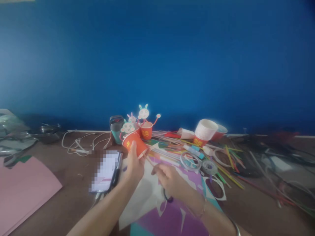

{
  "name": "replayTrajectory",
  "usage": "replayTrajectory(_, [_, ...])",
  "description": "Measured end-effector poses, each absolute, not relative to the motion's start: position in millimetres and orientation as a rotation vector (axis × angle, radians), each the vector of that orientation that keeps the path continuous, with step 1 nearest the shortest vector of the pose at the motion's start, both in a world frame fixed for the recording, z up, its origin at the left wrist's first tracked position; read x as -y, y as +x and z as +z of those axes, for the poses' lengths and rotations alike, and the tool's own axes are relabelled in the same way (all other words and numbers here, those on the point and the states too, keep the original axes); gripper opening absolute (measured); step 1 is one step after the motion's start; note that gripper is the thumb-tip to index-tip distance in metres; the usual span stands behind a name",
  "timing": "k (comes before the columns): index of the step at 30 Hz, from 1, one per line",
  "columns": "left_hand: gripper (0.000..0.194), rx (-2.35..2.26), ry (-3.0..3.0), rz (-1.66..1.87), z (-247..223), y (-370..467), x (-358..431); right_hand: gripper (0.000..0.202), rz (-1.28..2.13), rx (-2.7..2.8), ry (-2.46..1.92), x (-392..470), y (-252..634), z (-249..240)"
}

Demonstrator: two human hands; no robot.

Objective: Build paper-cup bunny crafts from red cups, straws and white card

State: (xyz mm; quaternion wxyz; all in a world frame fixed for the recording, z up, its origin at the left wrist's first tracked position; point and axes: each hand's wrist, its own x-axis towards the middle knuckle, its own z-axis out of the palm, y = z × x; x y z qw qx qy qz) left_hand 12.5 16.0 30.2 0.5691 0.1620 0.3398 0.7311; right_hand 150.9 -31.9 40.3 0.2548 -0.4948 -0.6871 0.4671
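My left hand (135,165) grips an orange-red paper cup (135,144) with yellow markings, tilted so its base faces right and down toward me. A paper rabbit face (128,127) with pale green ears shows just beyond the cup's rim. Between the fingers of my right hand (167,177) is the end of a thin pale stick (149,160) that runs up to the cup's base. A dark curved loop (168,196) shows beneath my right palm; its kind is not clear. Blur softens the fingertips.
Behind stands another orange cup (146,131) with a rabbit figure. Stacked paper cups (206,129), tape rolls (190,160) and coloured sticks lie to the right. A phone (105,172) is at left, near pink paper (27,193). Purple paper (172,218) lies under my hands.
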Motion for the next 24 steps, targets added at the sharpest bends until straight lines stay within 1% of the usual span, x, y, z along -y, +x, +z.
replayTrajectory(3, [0.035,-0.787,0.360,1.680,28.1,21.3,-7.9,0.028,1.793,1.426,-1.179,24.0,148.0,33.6])
replayTrajectory(5, [0.034,-0.768,0.420,1.571,25.0,30.3,-0.4,0.029,1.923,1.255,-1.114,19.6,145.9,30.7])
replayTrajectory(6, [0.035,-0.763,0.452,1.507,23.3,34.1,2.6,0.029,1.899,1.254,-1.131,18.4,145.2,29.7])
replayTrajectory(8, [0.039,-0.767,0.467,1.483,20.7,37.8,4.3,0.030,1.678,1.436,-1.236,18.7,144.7,29.1])
replayTrajectory(12, [0.033,-0.695,0.379,1.614,21.0,29.2,-7.3,0.019,0.882,1.989,-1.454,26.2,147.6,35.4])
replayTrajectory(14, [0.032,-0.644,0.345,1.641,23.5,23.8,-13.3,0.017,0.681,2.122,-1.556,29.7,149.5,42.2])
replayTrajectory(16, [0.031,-0.620,0.325,1.658,25.7,22.3,-14.3,0.018,0.643,2.147,-1.591,31.0,150.6,48.0])
replayTrajectory(17, [0.030,-0.616,0.321,1.654,26.5,23.0,-12.6,0.019,0.713,2.119,-1.575,30.8,150.9,49.7])
replayTrajectory(18, [0.031,-0.622,0.321,1.628,27.1,24.5,-9.9,0.021,0.862,2.064,-1.546,29.9,151.0,50.3])
replayTrajectory(21, [0.041,-0.663,0.323,1.437,29.1,29.4,-0.2,0.031,1.533,1.729,-1.343,25.5,151.5,47.0])
replayTrajectory(22, [0.044,-0.671,0.325,1.382,30.4,30.0,1.8,0.034,1.704,1.595,-1.249,24.2,151.8,45.2])
replayTrajectory(24, [0.046,-0.676,0.322,1.356,33.6,28.7,2.2,0.034,1.836,1.412,-1.103,23.1,152.3,42.5])
